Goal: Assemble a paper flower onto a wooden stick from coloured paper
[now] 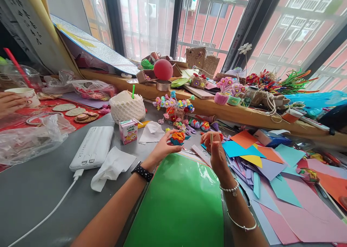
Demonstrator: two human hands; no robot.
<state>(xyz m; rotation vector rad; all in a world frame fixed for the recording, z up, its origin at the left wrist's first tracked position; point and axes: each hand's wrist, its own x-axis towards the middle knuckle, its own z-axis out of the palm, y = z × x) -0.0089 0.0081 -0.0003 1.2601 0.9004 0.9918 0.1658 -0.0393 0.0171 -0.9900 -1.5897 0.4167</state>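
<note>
Between the fingers and thumb of my left hand (162, 148) is a folded paper flower (177, 137), with orange petals and teal leaves at its base. My right hand (215, 149) is raised a little to the right of it, apart from the flower. Its fingers are closed around a thin, pale stick (211, 137), seen partly end-on. Beneath both hands lies a glossy green folder (180, 200). Scissors (204, 152) rest just beyond the folder, partly hidden. Beside my right hand are sheets and strips of coloured paper (241, 149).
A white power bank (93, 147) with a cable, crumpled tissue (112, 167), a small pink carton (128, 132) and a coconut (127, 106) stand to the left. Behind are bead-like flowers (173, 107) and a cluttered ledge (200, 100). Another person's hand (11, 104) touches a paper cup (25, 97).
</note>
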